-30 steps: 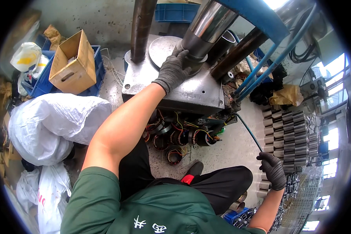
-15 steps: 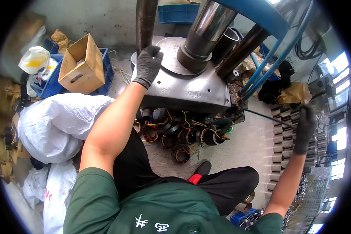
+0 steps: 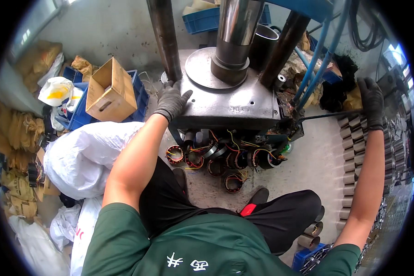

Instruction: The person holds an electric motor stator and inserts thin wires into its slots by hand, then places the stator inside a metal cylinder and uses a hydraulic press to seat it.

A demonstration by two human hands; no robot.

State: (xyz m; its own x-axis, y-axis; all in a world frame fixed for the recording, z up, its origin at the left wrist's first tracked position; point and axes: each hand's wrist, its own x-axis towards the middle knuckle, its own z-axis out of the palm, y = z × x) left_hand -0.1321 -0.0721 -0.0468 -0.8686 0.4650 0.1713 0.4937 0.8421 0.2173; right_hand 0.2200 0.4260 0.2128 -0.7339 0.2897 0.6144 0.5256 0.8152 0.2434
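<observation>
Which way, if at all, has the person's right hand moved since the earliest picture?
Yes. The right hand has risen from low beside the stacked metal cylinders to the dark lever rod by the press.

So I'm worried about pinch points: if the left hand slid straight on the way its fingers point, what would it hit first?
Most likely the dark steel column: the left hand lies flat on the press table, fingers pointing up at the column's base close ahead. Depth is hard to judge here.

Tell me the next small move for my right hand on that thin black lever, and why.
Probably pull the thin black lever: the gloved right hand already grips its end, and the gloved left hand rests at the grey steel press table edge, away from the polished steel ram.
</observation>
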